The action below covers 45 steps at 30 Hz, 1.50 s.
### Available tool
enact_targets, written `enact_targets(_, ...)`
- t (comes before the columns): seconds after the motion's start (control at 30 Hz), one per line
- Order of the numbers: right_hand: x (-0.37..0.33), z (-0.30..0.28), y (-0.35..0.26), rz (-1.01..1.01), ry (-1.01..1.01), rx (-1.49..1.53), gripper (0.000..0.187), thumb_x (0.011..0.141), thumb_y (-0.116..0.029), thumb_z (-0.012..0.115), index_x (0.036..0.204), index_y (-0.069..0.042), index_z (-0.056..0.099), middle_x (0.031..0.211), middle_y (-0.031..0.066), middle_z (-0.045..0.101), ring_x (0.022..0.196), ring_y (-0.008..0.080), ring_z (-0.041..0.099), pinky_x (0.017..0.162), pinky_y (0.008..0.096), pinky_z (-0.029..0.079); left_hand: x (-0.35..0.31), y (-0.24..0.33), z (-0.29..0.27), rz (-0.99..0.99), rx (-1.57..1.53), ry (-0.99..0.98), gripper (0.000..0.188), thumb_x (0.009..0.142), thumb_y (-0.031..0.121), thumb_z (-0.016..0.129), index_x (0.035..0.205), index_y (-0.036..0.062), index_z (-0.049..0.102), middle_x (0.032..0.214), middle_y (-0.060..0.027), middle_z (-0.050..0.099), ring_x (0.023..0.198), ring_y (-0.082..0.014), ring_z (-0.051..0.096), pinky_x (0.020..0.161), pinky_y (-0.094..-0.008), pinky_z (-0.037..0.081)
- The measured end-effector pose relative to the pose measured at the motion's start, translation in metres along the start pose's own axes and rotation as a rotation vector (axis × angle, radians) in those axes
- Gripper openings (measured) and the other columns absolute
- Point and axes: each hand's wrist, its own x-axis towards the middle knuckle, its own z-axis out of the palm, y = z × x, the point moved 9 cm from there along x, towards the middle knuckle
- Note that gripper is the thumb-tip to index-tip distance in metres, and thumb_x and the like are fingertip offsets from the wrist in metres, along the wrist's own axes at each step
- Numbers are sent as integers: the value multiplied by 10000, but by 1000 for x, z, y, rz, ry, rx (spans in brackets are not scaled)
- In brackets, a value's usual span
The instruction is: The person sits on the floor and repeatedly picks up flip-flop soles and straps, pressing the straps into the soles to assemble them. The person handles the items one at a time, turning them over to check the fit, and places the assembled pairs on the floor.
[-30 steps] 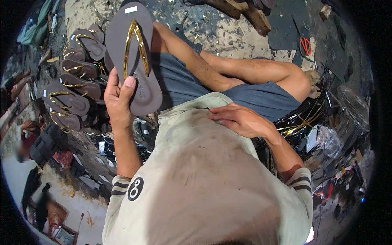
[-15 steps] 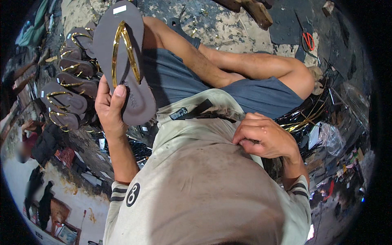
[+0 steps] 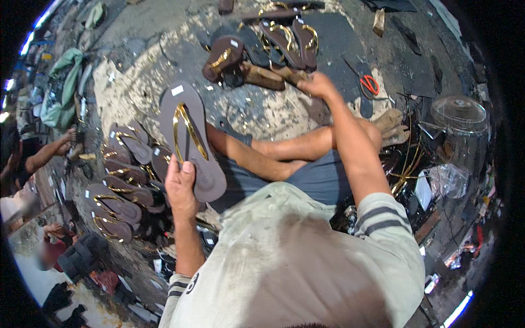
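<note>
My left hand (image 3: 182,186) grips a dark brown flip-flop (image 3: 210,182) near its heel, thumb on the footbed. The sandal is raised, toe pointing away from me, with shiny gold straps and a white sticker at the toe. Stretched out to the far middle, my right hand (image 3: 317,86) has its fingers closed on the near end of a long brown wooden piece (image 3: 289,73). Another wooden piece (image 3: 263,78) lies just left of it. Right behind these are several gold-strapped flip-flops (image 3: 281,41), one of them a tilted flip-flop (image 3: 223,57).
More gold-strapped flip-flops (image 3: 117,203) are heaped at my left. Red-handled scissors (image 3: 369,85) lie on the far right floor. A fan (image 3: 458,115) and a clear plastic bag (image 3: 449,180) are at the right. Another person's arm (image 3: 46,153) shows at the far left.
My right hand has left my shirt hem and reached far forward to the wooden piece. The view has shifted, showing more floor ahead. The left hand still holds the flip-flop.
</note>
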Motion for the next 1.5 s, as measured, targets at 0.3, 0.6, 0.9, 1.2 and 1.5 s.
enact_targets(0.3, -53, 15, -100, -167, 443, -125, 625, 827, -194, 709, 1366, 19, 474, 1270, 264, 561, 1126, 453, 557, 1014, 489, 450, 19, 7, -1, 129, 36, -59, 555, 1027, 219, 534, 1478, -69, 387, 1331, -81, 562, 1159, -132, 546, 1038, -266, 400)
enact_targets(0.6, -14, 94, -139, -229, 128, -190, 520, 811, -162, 725, 1268, -2, 537, 1184, 234, 614, 1121, 397, 592, 970, 524, 480, 11, 50, 9, 234, 150, -77, 489, 1008, 254, 512, 1403, -33, 490, 1169, -54, 621, 1014, -122, 586, 918, -263, 463)
enact_targets(0.9, -68, -5, -77, -16, 641, -29, 591, 840, -260, 740, 1317, 1, 506, 1299, 213, 524, 1159, 388, 510, 1006, 497, 399, 8, 19, -3, 205, 93, -48, 474, 1011, 261, 513, 1376, -42, 513, 1123, -56, 625, 999, -120, 580, 897, -266, 463)
enact_targets(1.2, -99, 135, -100, 24, -43, 547, 581, 873, -356, 705, 1267, 44, 555, 1132, 235, 674, 1021, 374, 662, 907, 443, 514, 43, 67, 50, 486, 245, -50, 474, 1042, 226, 496, 1396, -88, 481, 1054, -63, 638, 927, -125, 566, 844, -270, 465)
enact_targets(1.5, -251, -46, -256, -377, -205, 1027, 553, 861, -191, 723, 1331, 46, 552, 1160, 128, 684, 1072, 183, 634, 966, 325, 495, 79, 74, 0, 671, 636, 284, 438, 1026, 234, 468, 1364, -40, 519, 858, -154, 652, 810, -225, 634, 714, -354, 496)
